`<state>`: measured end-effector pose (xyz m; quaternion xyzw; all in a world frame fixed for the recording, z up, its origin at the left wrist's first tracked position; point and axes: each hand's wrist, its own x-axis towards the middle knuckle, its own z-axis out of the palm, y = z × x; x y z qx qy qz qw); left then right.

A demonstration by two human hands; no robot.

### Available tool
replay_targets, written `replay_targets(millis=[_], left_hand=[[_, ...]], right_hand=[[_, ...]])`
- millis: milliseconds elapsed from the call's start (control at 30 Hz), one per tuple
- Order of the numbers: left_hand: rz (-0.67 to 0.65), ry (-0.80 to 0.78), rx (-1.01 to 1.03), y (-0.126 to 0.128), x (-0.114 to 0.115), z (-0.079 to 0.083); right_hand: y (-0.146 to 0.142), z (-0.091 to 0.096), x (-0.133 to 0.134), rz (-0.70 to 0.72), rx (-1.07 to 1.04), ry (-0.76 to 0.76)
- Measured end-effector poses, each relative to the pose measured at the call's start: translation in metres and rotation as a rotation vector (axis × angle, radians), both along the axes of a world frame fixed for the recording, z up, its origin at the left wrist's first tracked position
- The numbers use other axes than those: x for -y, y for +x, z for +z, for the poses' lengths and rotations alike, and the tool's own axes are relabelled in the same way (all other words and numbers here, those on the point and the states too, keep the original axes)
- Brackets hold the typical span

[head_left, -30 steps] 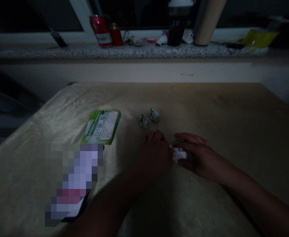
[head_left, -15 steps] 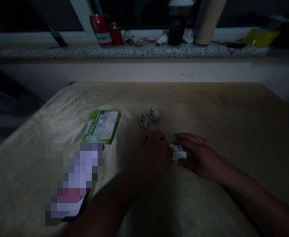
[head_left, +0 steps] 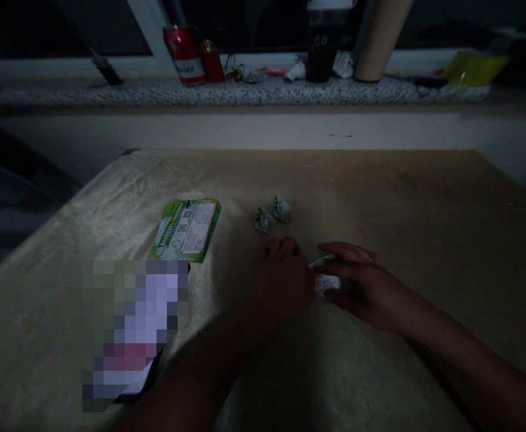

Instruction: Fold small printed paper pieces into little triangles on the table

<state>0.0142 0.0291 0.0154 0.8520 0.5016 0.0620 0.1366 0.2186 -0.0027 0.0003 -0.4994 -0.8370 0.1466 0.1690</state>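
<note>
Head view gives you a pale, softly sheened worktop point(head_left: 424, 198) whose far edge meets a white wall point(head_left: 254, 131); its sides slant outward, with the widest room right of your hands. Speckled stone forms the sill point(head_left: 254, 94) along the top of the frame. At centre-left lies a flat, glossy green-and-white printed packet point(head_left: 186, 231), and just below it a dark-edged phone point(head_left: 139, 372), mostly pixelated. Two small, crumpled green-and-silver wrappers point(head_left: 273, 215) sit just beyond your left hand point(head_left: 285, 279). Between your hands, right of centre, is a small white packet with orange and blue print point(head_left: 327, 284). Your right hand point(head_left: 362, 279) holds its right side, thumb and fingers curved and slightly parted around it. Your left fingers are bent, tips hidden, so you cannot tell what they grip.
</note>
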Motion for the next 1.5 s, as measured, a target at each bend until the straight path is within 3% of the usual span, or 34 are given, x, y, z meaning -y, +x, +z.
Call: replay_targets(millis=[600, 967, 1500], left_hand=[[0.016, 0.063, -0.053, 0.004, 0.001, 0.000], [-0.066, 0.070, 0.113, -0.007, -0.002, -0.009], [0.008, 0.030, 0.067, -0.005, 0.000, -0.002]], right_hand=[[0.000, 0.004, 0.002, -0.006, 0.019, 0.018], [0.001, 0.009, 0.002, -0.002, 0.020, 0.013], [-0.004, 0.003, 0.000, -0.015, -0.015, 0.052]])
